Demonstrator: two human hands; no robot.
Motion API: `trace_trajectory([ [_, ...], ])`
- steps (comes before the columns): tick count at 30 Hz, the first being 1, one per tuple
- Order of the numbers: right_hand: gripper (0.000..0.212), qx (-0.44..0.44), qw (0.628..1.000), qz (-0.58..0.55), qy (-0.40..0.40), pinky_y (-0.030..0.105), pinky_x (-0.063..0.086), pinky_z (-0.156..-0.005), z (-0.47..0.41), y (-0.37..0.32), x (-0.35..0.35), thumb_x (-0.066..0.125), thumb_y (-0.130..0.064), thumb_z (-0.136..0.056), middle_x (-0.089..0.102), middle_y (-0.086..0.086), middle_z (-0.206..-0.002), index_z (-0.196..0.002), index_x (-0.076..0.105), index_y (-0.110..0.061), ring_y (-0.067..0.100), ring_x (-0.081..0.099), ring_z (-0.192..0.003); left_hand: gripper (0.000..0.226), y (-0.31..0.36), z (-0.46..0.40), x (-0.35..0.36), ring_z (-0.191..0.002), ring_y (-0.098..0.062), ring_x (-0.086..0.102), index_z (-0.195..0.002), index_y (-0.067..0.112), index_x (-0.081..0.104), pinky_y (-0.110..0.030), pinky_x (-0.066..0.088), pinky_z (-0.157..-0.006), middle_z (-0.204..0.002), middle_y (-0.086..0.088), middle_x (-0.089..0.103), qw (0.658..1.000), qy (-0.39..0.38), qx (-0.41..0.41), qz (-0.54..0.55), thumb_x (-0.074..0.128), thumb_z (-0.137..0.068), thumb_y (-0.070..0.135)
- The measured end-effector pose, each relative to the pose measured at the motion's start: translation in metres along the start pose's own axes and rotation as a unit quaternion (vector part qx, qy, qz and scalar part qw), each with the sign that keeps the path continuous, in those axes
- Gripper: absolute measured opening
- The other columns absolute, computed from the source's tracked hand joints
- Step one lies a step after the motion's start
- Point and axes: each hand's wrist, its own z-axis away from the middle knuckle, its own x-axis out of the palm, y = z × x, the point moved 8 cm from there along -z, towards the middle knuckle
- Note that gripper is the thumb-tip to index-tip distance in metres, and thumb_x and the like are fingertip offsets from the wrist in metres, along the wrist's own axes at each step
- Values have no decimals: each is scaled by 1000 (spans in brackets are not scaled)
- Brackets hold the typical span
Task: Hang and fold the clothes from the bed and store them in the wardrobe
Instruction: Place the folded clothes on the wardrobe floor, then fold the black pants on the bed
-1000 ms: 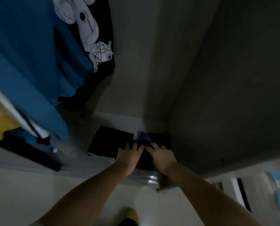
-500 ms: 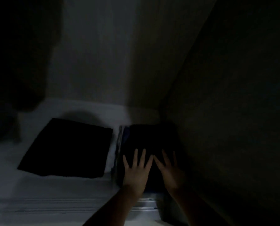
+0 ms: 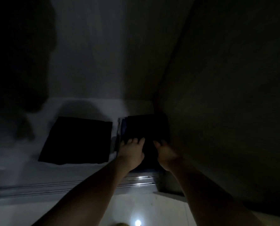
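Observation:
Inside the dim wardrobe, a folded dark garment stack [image 3: 147,126] lies on the pale shelf [image 3: 18,160], tight against the right wall. A blue layer shows at the stack's left edge. My left hand [image 3: 131,152] and my right hand [image 3: 166,154] rest side by side on the near half of the stack, fingers bent down onto the cloth. Whether they pinch the fabric is hidden by the dark. A second folded black garment [image 3: 77,141] lies flat to the left, apart from the stack.
The wardrobe's right wall [image 3: 225,95] stands close beside my right hand. Hanging clothes [image 3: 18,54] form a dark mass at the upper left. A metal sliding track [image 3: 139,180] runs along the shelf's front edge. Pale floor with a light spot [image 3: 137,222] lies below.
The view dropped into the dark wardrobe and came closer. My fingers, spread flat on the stack half a second ago, are now bent. The stack has not shifted.

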Motion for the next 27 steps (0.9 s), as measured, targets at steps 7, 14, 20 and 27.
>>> trace_trajectory([
  [7, 33, -10, 992, -59, 114, 35, 47, -74, 152, -41, -167, 37, -20, -98, 64, 15, -115, -129, 45, -12, 35, 62, -103, 42, 10, 129, -183, -123, -26, 42, -136, 18, 43, -36, 41, -94, -133, -10, 47, 998, 67, 3, 0, 43, -95, 28],
  [14, 34, 8, 984, -69, 164, 33, 43, -70, 331, -65, -227, 43, -32, -97, 65, 13, -113, -124, 51, -14, 34, 63, -102, 24, 55, 294, -299, -102, -29, 58, -107, 14, 57, -32, 39, -69, -111, -9, 62, 988, 147, 55, -1, 45, -94, 30],
  [20, 35, 60, 980, -62, 178, 33, 40, -69, 425, -25, -228, 42, -36, -96, 65, 12, -114, -122, 50, -14, 34, 63, -104, 26, 119, 350, -311, -97, -30, 61, -104, 14, 60, -34, 49, -73, -109, -8, 62, 985, 107, 127, -56, 43, -95, 33],
  [27, 36, 189, 960, -98, 182, 35, 45, -80, 545, 86, -205, 41, -37, -96, 62, 9, -121, -124, 53, -17, 31, 60, -109, 28, 278, 386, -315, -97, -32, 62, -99, 14, 60, -34, 46, -72, -108, -9, 65, 955, 113, 258, -88, 41, -96, 35],
])
